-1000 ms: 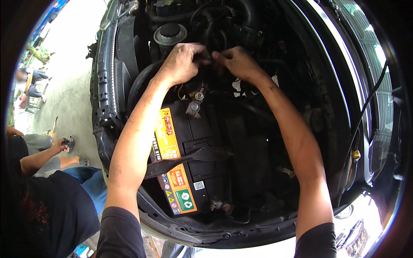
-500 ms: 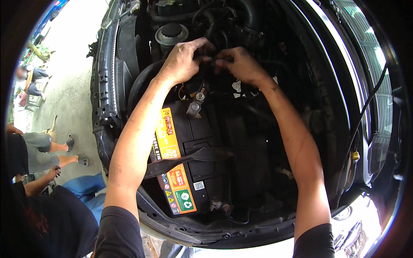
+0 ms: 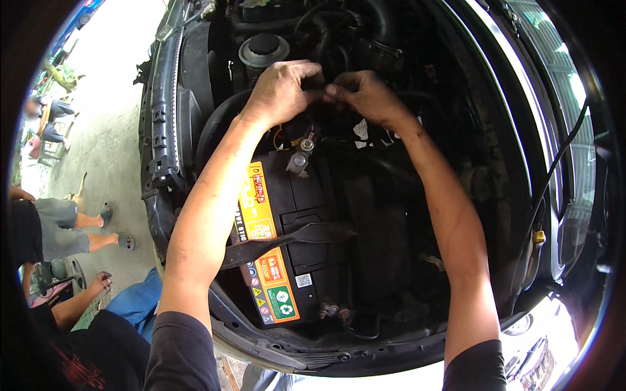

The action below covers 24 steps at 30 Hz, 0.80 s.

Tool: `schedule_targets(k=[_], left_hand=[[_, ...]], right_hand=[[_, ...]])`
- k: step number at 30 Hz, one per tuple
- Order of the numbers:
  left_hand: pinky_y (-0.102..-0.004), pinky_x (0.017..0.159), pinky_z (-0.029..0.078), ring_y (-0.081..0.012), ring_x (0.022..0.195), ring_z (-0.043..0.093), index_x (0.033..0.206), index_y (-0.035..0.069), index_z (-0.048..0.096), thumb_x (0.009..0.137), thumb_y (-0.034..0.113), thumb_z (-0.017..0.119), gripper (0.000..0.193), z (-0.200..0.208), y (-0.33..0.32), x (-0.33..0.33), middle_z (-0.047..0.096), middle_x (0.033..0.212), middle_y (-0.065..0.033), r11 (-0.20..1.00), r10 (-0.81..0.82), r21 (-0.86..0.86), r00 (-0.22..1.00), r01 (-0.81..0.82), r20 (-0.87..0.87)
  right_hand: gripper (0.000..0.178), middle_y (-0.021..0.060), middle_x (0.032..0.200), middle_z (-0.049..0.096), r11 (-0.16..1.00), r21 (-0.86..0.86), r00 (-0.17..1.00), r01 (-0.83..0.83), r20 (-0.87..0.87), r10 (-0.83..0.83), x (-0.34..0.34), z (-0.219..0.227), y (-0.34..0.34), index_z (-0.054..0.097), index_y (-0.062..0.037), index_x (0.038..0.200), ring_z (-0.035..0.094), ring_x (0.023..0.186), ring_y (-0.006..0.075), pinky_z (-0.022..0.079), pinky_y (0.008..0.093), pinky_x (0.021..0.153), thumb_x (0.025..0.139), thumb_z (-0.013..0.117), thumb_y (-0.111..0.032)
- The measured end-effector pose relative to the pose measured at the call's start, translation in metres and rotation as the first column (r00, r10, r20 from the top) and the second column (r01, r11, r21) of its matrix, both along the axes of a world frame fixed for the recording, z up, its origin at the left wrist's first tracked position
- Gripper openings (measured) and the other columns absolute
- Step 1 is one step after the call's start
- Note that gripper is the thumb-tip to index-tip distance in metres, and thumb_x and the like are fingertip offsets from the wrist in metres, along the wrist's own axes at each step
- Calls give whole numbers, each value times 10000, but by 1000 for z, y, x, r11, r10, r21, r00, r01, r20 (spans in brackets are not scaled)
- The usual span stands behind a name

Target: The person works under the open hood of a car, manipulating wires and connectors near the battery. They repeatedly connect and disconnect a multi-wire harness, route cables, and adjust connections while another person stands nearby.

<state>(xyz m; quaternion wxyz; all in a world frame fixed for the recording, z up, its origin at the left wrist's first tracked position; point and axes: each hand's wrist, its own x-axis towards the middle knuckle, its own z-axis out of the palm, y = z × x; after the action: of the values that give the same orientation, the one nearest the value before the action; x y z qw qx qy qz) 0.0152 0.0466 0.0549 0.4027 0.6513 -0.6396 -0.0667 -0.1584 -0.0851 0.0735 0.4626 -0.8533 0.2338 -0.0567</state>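
Deep in the dark engine bay, my left hand [image 3: 280,94] and my right hand [image 3: 370,98] meet fingertip to fingertip. Both are closed in a pinch; whatever lies between the fingers is lost in shadow. Just beyond my left hand stands a round fluid reservoir [image 3: 263,53] with a black cap. Below the hands sits a black car battery [image 3: 310,195] with a yellow and orange label [image 3: 266,244]. A metal terminal clamp [image 3: 300,158] is at its far end, and a dark strap [image 3: 280,246] crosses its top.
The radiator edge [image 3: 168,111] runs along the left of the bay. On the right, a black cable [image 3: 566,150] hangs beside the bodywork. At the lower left a person in a dark shirt [image 3: 101,348] is close by; another in grey shorts [image 3: 65,225] stands on the concrete floor [image 3: 98,143].
My fingertips have drawn closer together, the right ones now touching the left. At the lower left the person in the dark shirt has shifted, and their hand has moved right and down.
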Motion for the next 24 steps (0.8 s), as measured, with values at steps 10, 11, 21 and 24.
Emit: schedule_targets(k=[10, 11, 21, 24], left_hand=[[-424, 775, 591, -372, 894, 739, 979, 18, 764, 917, 214, 775, 205, -5, -3, -3, 751, 934, -186, 995, -49, -88, 997, 54, 60], [-439, 773, 590, -378, 883, 735, 967, 22, 763, 937, 237, 754, 218, -5, -4, -3, 748, 913, -189, 997, -36, -63, 998, 40, 59], [-435, 822, 591, -408, 948, 736, 1043, -25, 747, 1006, 185, 684, 223, -6, -3, -2, 738, 952, -258, 998, 58, 21, 994, -57, -91], [-407, 893, 569, -347, 1056, 746, 1142, 0, 731, 990, 238, 713, 283, -3, -1, -2, 763, 1066, -213, 994, 57, 96, 985, -42, -163]], right_hand=[[234, 16, 789, 712, 982, 148, 993, 121, -22, -119, -4, -2, -6, 752, -50, 1029, 582, 639, 67, 452, 232, 584, 1025, 688, -276], [237, 19, 790, 712, 983, 132, 992, 125, -35, -122, -4, -1, -6, 753, -48, 1028, 591, 651, 73, 459, 240, 597, 1019, 692, -276], [232, 53, 792, 715, 990, -76, 985, 121, -113, -130, -4, 1, -4, 760, -36, 1034, 658, 764, 147, 517, 331, 759, 998, 685, -253], [235, 51, 806, 723, 985, -101, 982, 140, -110, -151, -5, 1, -4, 762, -38, 1051, 665, 781, 149, 524, 336, 769, 999, 683, -253]])
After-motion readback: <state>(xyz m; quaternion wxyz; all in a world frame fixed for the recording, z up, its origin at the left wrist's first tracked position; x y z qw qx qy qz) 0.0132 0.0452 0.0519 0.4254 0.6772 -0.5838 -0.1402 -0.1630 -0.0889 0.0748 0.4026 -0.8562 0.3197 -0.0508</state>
